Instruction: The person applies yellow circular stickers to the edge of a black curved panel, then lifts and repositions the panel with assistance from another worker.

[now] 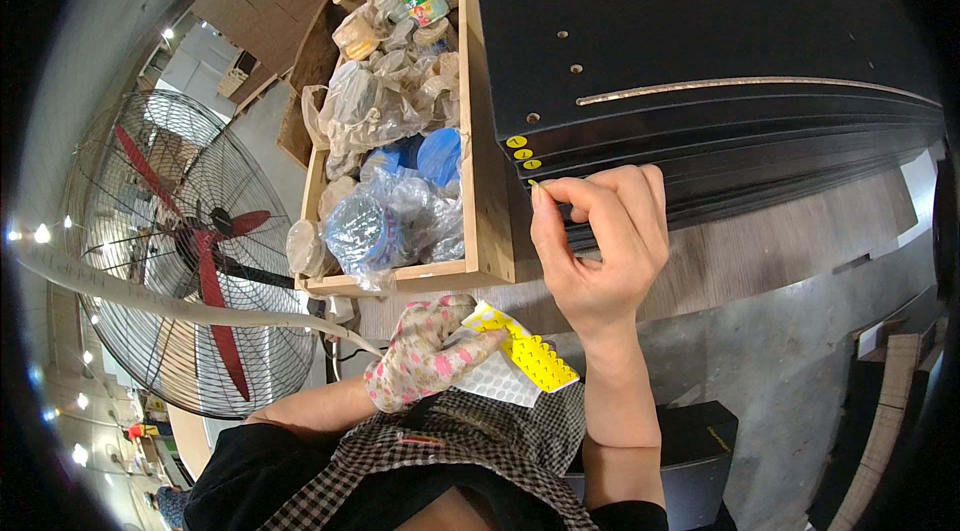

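A sheet of round yellow stickers [540,363] with a bare white backing part is held in my left hand [425,351], which wears a floral glove. My bare right hand [608,246] has thumb and index finger pinched on a small yellow sticker [534,183], seen almost edge-on. Those fingertips are at the near left corner of a stack of black panels [700,26]; whether the sticker touches a panel edge, I cannot tell. Just above the fingertips, three round yellow stickers [524,154] run down the panel edges, one below another. Drilled holes and a long slot mark the top panel.
Left of the stack stands a wooden box [487,171] full of plastic-wrapped jars and bags [375,116]. A large caged fan [200,241] with red blades is farther left. A pale hose [180,306] crosses in front of it. Cardboard [255,1] leans behind.
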Demonstrator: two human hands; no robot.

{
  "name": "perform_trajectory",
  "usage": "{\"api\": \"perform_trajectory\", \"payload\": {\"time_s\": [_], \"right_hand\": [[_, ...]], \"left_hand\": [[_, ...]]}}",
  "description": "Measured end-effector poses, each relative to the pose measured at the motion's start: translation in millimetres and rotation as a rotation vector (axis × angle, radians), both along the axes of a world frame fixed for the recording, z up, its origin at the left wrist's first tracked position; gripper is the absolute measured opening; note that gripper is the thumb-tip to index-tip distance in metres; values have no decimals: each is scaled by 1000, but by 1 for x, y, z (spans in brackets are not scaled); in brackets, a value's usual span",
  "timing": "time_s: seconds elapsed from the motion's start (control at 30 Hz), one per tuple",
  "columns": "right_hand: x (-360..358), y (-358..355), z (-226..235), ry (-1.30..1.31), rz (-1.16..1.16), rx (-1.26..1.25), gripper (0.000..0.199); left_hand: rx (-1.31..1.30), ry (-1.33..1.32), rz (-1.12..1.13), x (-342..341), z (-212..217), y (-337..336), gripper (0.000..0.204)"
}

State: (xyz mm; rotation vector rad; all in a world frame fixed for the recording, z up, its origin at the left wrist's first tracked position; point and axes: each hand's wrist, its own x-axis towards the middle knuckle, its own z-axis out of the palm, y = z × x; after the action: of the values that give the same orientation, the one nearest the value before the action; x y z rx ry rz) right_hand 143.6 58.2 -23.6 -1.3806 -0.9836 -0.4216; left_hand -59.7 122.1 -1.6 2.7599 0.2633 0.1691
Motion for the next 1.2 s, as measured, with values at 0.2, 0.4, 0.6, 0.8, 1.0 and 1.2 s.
{"api": "perform_trajectory", "payload": {"time_s": [0.2, 0.4, 0.6, 0.8, 1.0, 1.2], "right_hand": [[-4, 0, 8, 29, -23, -36, 19], [3, -25, 14, 373, -52, -178, 23], [5, -65, -6, 557, 613, -534, 12], [-5, -80, -17, 526, 727, -589, 7], [-12, -65, -8, 454, 618, -279, 10], [-9, -24, -7, 255, 171, -38, 12]], "left_hand": [[-363, 120, 226, -3, -9, -2, 23], [-295, 117, 243, -1, -4, -7, 21], [60, -111, -67, 2, -5, 0, 24], [198, -119, -102, -2, -8, 1, 30], [277, -121, -55, -9, -10, 3, 35], [241, -92, -63, -10, -6, 3, 33]]}}
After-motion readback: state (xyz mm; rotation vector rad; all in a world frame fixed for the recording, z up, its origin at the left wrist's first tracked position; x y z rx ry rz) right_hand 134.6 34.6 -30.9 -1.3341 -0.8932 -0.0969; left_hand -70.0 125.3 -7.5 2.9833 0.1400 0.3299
